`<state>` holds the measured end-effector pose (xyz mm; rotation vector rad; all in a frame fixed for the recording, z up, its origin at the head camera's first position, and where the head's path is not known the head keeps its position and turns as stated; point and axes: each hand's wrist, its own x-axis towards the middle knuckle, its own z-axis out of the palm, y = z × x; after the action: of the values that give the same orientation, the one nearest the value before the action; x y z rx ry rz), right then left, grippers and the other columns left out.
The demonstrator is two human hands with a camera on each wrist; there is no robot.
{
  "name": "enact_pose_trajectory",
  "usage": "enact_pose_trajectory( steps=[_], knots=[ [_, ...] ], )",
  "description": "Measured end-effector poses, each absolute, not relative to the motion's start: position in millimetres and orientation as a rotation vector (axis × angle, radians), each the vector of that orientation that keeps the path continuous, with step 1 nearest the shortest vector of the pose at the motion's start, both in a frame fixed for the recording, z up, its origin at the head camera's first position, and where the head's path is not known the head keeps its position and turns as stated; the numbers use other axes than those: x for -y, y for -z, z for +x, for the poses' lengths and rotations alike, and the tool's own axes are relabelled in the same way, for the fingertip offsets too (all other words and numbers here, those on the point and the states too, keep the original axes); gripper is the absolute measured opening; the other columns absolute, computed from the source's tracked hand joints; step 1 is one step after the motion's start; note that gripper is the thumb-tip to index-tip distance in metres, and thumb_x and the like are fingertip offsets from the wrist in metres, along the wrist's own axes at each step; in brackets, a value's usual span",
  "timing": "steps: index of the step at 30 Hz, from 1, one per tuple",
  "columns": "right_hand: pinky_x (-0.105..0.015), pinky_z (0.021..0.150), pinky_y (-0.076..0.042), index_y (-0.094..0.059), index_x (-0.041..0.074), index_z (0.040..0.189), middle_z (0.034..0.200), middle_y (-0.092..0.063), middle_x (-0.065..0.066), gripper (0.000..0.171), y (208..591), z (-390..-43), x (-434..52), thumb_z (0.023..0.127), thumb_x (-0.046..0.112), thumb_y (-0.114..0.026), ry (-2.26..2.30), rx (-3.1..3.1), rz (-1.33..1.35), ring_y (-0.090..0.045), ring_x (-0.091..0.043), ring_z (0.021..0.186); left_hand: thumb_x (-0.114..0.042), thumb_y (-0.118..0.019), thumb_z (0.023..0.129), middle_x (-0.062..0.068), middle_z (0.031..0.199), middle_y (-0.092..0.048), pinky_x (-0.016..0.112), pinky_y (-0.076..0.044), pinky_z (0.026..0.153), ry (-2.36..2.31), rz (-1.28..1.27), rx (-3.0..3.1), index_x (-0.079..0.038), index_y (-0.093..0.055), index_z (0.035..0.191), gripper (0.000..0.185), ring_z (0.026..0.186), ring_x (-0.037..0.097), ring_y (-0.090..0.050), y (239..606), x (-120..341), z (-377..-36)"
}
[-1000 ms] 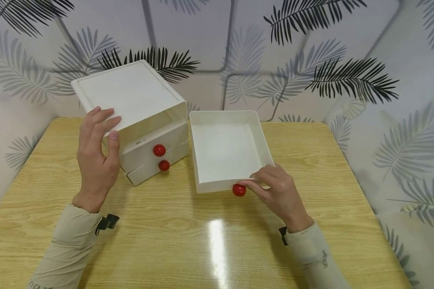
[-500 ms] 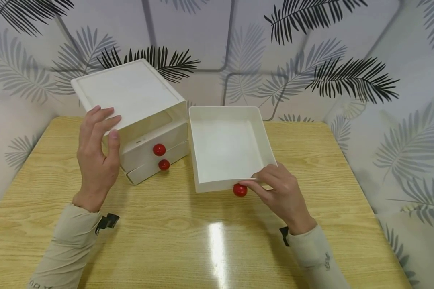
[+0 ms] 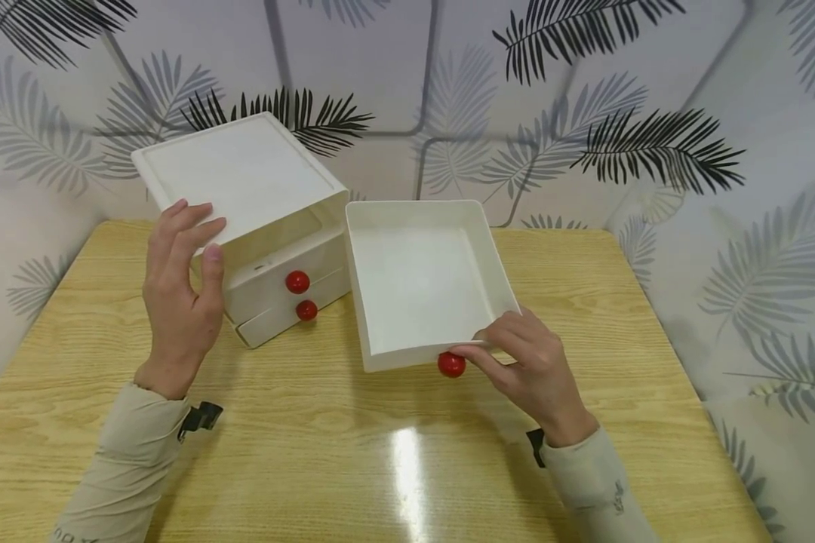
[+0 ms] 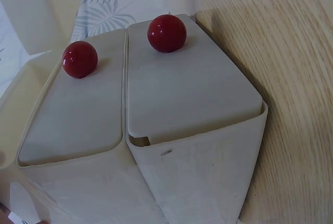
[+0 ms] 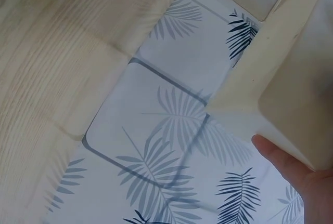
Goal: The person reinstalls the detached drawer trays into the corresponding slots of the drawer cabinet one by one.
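Note:
A white drawer cabinet [image 3: 244, 170] stands at the back left of the table, its top slot empty. Two drawers remain in it, each with a red knob [image 3: 297, 282] [image 4: 166, 33]. My left hand [image 3: 200, 237] rests against the cabinet's front left corner, with straight fingers on its top and the thumb at the front edge. My right hand [image 3: 478, 343] pinches the front right corner of the removed white drawer [image 3: 421, 279], which is empty, beside its red knob [image 3: 451, 364]. That drawer is held tilted just off the table. The right wrist view shows its outer wall [image 5: 291, 78] and one finger [image 5: 291, 172].
The wooden table [image 3: 407, 452] [image 4: 296, 78] reaches to both side walls, which carry a leaf pattern [image 3: 720, 226]. The removed drawer's back left corner sits close to the cabinet's right front edge.
The removed drawer has swung slightly left toward the cabinet and its front has come a little nearer to me, carried by my right hand. My left hand has stayed on the cabinet.

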<state>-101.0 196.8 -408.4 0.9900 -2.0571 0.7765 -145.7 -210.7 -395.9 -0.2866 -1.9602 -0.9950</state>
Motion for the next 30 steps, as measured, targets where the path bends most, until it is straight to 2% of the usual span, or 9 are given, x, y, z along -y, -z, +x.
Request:
enact_pose_trajectory(
  steps=[5,9,15,22,30],
  knots=[
    [-0.047,0.083,-0.062,-0.072,0.009,0.076,0.073,-0.072,0.002,0.038,405.2,-99.3,-189.0,0.096,0.041,-0.072,-0.829,2.006,1.048,-0.066,-0.014,0.07,-0.032,-0.052,0.105,0.013,0.14,-0.066,0.042,-0.034,0.127,0.994,-0.289,1.961,-0.002,-0.073,0.122,0.04,0.147,0.024,-0.048,395.8,211.1,-144.9],
    [-0.045,0.083,-0.059,-0.071,0.009,0.076,0.073,-0.071,0.003,0.036,404.3,-96.4,-181.2,0.095,0.04,-0.073,-0.842,1.993,1.086,-0.063,-0.012,0.068,-0.033,-0.052,0.105,0.013,0.141,-0.066,0.041,-0.034,0.127,0.988,-0.288,1.967,-0.003,-0.073,0.122,0.04,0.147,0.024,-0.048,395.9,211.8,-144.9],
    [-0.06,0.094,-0.06,-0.069,0.009,0.075,0.074,-0.073,0.001,0.041,404.6,-92.5,-174.3,0.096,0.044,-0.07,-0.809,2.053,1.074,-0.068,-0.015,0.072,-0.033,-0.052,0.105,0.013,0.14,-0.066,0.042,-0.034,0.127,0.985,-0.295,1.962,-0.003,-0.073,0.122,0.041,0.147,0.024,-0.048,395.6,212.3,-145.5],
    [-0.062,0.105,-0.055,-0.07,0.01,0.076,0.08,-0.077,-0.002,0.041,403.5,-91.3,-169.8,0.093,0.047,-0.07,-0.784,2.116,1.062,-0.074,-0.019,0.081,-0.032,-0.052,0.105,0.013,0.14,-0.066,0.042,-0.034,0.127,0.987,-0.292,1.966,-0.002,-0.073,0.122,0.04,0.147,0.024,-0.048,396.3,212.4,-145.3],
    [-0.062,0.105,-0.055,-0.07,0.01,0.075,0.077,-0.076,0.0,0.041,405.6,-91.3,-163.3,0.094,0.046,-0.071,-0.795,2.1,1.093,-0.074,-0.017,0.079,-0.032,-0.052,0.105,0.013,0.141,-0.066,0.042,-0.034,0.128,0.99,-0.293,1.966,-0.003,-0.073,0.122,0.04,0.147,0.024,-0.048,396.3,212.5,-145.4]
  ],
)
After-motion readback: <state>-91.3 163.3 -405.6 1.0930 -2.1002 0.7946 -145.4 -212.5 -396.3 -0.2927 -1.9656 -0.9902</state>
